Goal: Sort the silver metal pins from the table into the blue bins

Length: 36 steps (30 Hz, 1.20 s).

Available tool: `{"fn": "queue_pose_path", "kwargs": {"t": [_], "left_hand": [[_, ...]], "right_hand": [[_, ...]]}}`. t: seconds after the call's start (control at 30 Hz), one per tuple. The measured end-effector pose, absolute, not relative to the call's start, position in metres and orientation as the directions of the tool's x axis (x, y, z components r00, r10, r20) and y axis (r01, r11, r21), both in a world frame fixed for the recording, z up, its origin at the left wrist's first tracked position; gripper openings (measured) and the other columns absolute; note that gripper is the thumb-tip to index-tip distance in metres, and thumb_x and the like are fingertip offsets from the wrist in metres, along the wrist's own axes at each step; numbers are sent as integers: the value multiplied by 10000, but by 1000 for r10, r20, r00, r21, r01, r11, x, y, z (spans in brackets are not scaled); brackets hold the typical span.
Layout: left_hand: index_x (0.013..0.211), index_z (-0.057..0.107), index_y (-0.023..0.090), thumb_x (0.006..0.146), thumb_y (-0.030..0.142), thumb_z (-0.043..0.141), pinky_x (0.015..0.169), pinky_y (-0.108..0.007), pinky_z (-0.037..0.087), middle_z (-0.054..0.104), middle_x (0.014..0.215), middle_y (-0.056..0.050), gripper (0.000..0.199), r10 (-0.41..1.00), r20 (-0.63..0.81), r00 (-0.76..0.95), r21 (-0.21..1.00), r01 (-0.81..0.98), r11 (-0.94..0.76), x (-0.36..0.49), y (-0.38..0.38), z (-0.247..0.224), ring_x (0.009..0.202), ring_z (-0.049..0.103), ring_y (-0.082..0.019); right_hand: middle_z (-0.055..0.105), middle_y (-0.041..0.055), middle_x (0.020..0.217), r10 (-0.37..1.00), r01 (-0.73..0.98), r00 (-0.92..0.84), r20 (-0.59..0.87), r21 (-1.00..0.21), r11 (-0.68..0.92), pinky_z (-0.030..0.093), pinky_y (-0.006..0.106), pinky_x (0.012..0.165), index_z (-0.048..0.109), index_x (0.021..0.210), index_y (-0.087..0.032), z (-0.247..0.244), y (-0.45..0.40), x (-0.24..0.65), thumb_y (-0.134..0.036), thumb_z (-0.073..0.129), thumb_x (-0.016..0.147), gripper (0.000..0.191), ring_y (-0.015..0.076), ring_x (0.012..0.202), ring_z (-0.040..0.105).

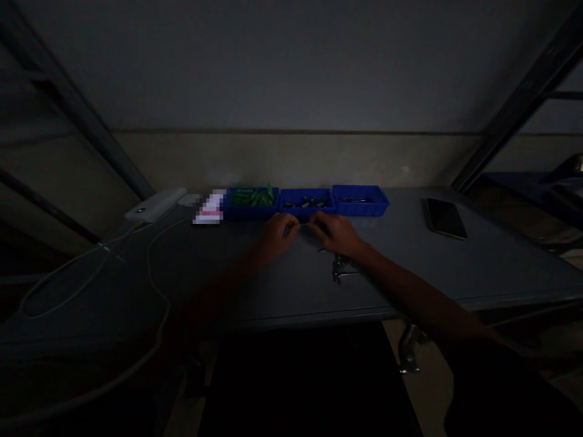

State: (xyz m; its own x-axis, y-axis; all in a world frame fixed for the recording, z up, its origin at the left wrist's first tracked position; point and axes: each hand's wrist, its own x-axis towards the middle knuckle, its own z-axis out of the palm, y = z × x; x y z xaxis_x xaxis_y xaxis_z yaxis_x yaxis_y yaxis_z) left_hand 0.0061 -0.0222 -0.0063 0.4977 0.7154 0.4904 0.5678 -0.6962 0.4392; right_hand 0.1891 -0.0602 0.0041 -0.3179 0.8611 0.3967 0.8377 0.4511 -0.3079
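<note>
My left hand is closed in a pinch in front of the middle blue bin, on something too small and dark to name. My right hand is pinched just to its right, fingertips close to the left ones, also on something I cannot make out. Small metal parts lie on the table below my right hand. The middle bin holds small metal pieces. Green pieces fill the left blue bin. A few thin metal pieces lie in the right blue bin.
On the grey table, a dark phone lies at the right. A white power strip and a pale cable are at the left. A wall rises behind the bins.
</note>
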Motion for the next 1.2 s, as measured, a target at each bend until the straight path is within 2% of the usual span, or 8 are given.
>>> {"fn": "queue_pose_path", "kwargs": {"t": [0.43, 0.53, 0.73, 0.93, 1.0, 1.07, 1.13, 1.2], "left_hand": [[953, 558, 167, 799, 303, 529, 579, -206, 414, 611, 688, 18, 207, 728, 448, 518, 511, 520, -684, 2, -18, -8, 578, 538, -97], [877, 570, 170, 809, 276, 513, 584, -203, 410, 620, 712, 12, 138, 708, 448, 545, 497, 507, -704, 2, -19, -7, 602, 550, -96], [843, 579, 169, 839, 260, 478, 649, -230, 425, 644, 779, -13, 136, 699, 428, 573, 418, 560, -715, 2, -22, -3, 699, 585, -126], [829, 575, 164, 841, 321, 482, 702, -276, 429, 622, 806, -40, 184, 658, 412, 630, 252, 615, -747, 5, -67, 26, 759, 573, -160], [851, 574, 161, 835, 364, 490, 680, -274, 421, 622, 812, -40, 220, 680, 356, 641, 302, 610, -733, 1, -95, 39, 740, 568, -155], [850, 583, 168, 843, 369, 481, 632, -258, 403, 623, 790, -26, 225, 653, 184, 734, 363, 567, -740, -8, -121, 48, 706, 562, -143], [861, 603, 199, 818, 398, 521, 610, -244, 391, 633, 804, -3, 219, 503, -47, 863, 432, 472, -769, -20, -141, 54, 715, 567, -139], [924, 612, 225, 770, 411, 582, 626, -244, 398, 644, 851, -2, 243, 382, -159, 910, 473, 410, -780, -33, -152, 55, 754, 581, -148]], "right_hand": [[616, 34, 671, 833, 834, -312, 457, -289, 470, 301, 233, 576, 596, 758, -156, 4, -56, 192, -337, 384, 919, 323, 113, 571, 506], [600, 27, 638, 821, 820, -351, 450, -275, 501, 295, 232, 572, 593, 741, -154, 2, -57, 192, -339, 375, 921, 337, 111, 563, 497], [629, 33, 707, 831, 818, -359, 425, -286, 499, 293, 229, 578, 607, 839, -157, 1, -56, 191, -338, 411, 905, 275, 118, 610, 523], [605, 34, 649, 848, 857, -297, 439, -268, 439, 274, 242, 562, 588, 740, -160, 7, -53, 198, -326, 382, 912, 315, 124, 573, 504], [592, 28, 631, 850, 860, -265, 454, -288, 422, 274, 241, 559, 579, 726, -158, 10, -52, 202, -324, 369, 916, 329, 117, 548, 489], [577, 23, 613, 854, 859, -244, 460, -306, 411, 272, 240, 554, 571, 715, -155, 12, -51, 205, -318, 358, 919, 337, 113, 529, 475], [566, 20, 604, 854, 855, -242, 460, -315, 412, 270, 240, 553, 565, 708, -152, 13, -51, 206, -313, 355, 918, 338, 112, 526, 472], [562, 21, 606, 853, 850, -255, 455, -315, 422, 271, 240, 555, 565, 707, -151, 12, -52, 205, -314, 358, 915, 336, 115, 536, 477]]}}
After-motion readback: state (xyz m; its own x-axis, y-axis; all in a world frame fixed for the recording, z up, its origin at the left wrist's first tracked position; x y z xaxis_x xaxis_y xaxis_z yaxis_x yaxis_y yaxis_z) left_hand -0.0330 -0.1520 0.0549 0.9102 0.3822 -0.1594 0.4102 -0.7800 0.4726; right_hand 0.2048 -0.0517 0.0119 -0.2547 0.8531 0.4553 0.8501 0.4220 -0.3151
